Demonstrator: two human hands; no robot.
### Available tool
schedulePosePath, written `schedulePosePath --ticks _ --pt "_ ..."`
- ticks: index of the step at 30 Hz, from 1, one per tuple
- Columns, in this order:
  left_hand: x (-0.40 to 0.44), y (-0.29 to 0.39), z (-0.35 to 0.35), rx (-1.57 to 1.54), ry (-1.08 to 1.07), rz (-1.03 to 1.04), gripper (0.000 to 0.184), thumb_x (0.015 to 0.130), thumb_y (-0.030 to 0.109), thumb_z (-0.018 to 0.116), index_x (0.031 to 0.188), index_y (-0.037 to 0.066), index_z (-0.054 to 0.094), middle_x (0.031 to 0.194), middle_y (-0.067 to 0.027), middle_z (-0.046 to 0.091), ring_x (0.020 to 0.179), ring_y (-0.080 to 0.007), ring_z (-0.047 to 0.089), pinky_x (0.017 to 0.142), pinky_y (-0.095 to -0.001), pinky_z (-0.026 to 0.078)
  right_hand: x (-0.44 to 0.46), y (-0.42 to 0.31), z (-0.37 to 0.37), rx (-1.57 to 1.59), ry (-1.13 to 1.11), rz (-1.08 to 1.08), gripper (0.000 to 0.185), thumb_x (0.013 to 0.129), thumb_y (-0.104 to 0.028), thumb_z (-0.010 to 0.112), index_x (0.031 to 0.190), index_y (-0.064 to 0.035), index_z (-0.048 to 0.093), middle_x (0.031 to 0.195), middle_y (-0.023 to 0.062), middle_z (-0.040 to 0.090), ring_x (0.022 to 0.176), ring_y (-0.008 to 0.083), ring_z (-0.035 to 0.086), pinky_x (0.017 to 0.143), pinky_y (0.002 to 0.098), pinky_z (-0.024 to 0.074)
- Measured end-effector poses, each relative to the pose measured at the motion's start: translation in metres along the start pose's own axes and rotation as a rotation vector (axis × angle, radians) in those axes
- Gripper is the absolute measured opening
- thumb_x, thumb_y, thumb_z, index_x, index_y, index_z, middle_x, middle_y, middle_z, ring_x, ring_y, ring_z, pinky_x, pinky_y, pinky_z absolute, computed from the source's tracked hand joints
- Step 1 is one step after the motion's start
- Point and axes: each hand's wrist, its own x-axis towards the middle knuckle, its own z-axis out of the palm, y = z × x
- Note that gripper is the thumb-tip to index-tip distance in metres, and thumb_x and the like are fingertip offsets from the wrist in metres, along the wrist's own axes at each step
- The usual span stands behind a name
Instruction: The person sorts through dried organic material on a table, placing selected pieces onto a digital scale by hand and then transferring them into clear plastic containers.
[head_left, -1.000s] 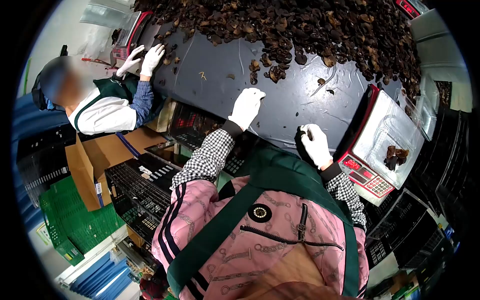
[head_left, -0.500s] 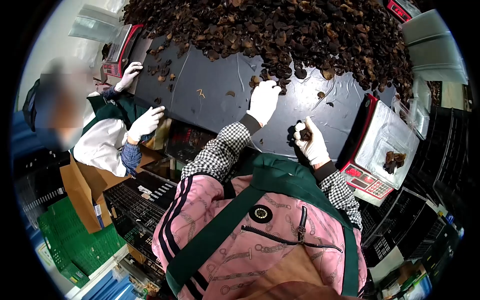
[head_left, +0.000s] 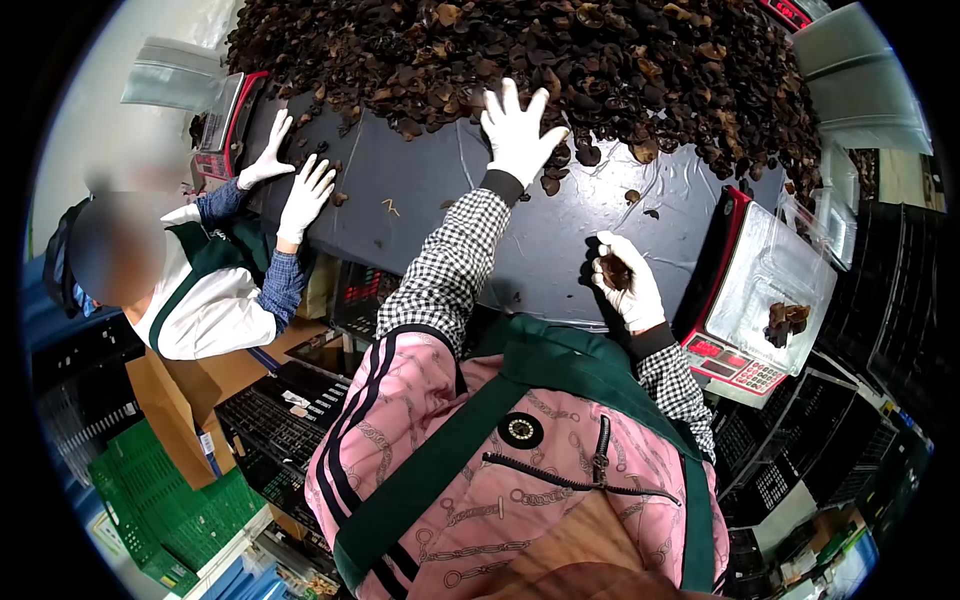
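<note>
A large heap of dark brown, curled dried pieces (head_left: 640, 60), looking like wood ear mushrooms, covers the far part of the table. My left hand (head_left: 520, 132), in a white glove, reaches to the heap's near edge with its fingers spread, holding nothing. Closer to me, my right hand (head_left: 636, 290), gloved too, is curled around some dried wood ear mushroom (head_left: 614, 271), partly hidden by the fingers. Right of it stands a red digital scale (head_left: 738, 365). On that scale a clear plastic tray (head_left: 750, 285) holds a few dried mushroom pieces (head_left: 786, 322).
To the left, a co-worker's two gloved hands (head_left: 305, 200) are over the table near another red scale (head_left: 225, 140). Clear plastic trays (head_left: 860, 80) are stacked at the right. Black crates (head_left: 300, 420), a cardboard box (head_left: 175, 410) and a green crate (head_left: 150, 500) stand below the table.
My left hand has moved forward to the heap and its fingers have spread. My right hand stays near the table's front, still curled. The co-worker's hands have shifted and opened.
</note>
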Motion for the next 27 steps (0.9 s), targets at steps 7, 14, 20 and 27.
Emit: schedulePosePath --ticks 7,14,20,27 --pt "-0.088 0.050 -0.020 0.027 -0.172 0.314 0.051 0.084 0.033 0.070 0.130 0.014 0.060 0.155 -0.0283 0.030 0.136 -0.0536 0.034 0.106 -0.0611 0.036 0.007 -0.005 -0.037 -0.031 -0.029 -0.119 0.039 0.090 -0.003 0.055 0.129 0.0002 0.059 0.108 0.0100 0.066 0.084 0.0209 0.066 0.069 0.0352 0.0568" --pt "-0.162 0.087 -0.067 -0.109 -0.525 0.557 0.056 0.081 0.028 0.074 0.134 0.016 0.060 0.157 -0.0201 0.034 0.133 -0.0455 0.043 0.103 -0.0474 0.043 0.006 -0.010 -0.045 -0.088 0.050 -0.177 0.028 0.098 -0.014 0.059 0.122 -0.0004 0.064 0.087 0.0048 0.064 0.067 0.0149 0.061 0.060 0.0294 0.0536" --pt "-0.074 0.047 -0.049 -0.098 -0.240 0.284 0.019 0.089 0.012 0.056 0.103 0.008 0.067 0.096 -0.0116 0.068 0.087 -0.0306 0.064 0.078 -0.0418 0.053 -0.007 -0.017 -0.033 -0.243 0.164 -0.258 0.023 0.098 -0.016 0.062 0.115 -0.0003 0.066 0.082 0.0022 0.061 0.063 0.0110 0.057 0.055 0.0263 0.0493" --pt "-0.051 -0.005 -0.019 -0.181 -0.188 0.173 0.034 0.087 0.019 0.070 0.118 0.006 0.066 0.122 -0.0124 0.063 0.112 -0.0308 0.059 0.096 -0.0403 0.049 0.048 -0.029 -0.005 -0.977 0.243 -0.848 0.027 0.091 -0.013 0.072 0.115 -0.0006 0.067 0.092 0.0033 0.067 0.078 0.0107 0.060 0.075 0.0257 0.0504"
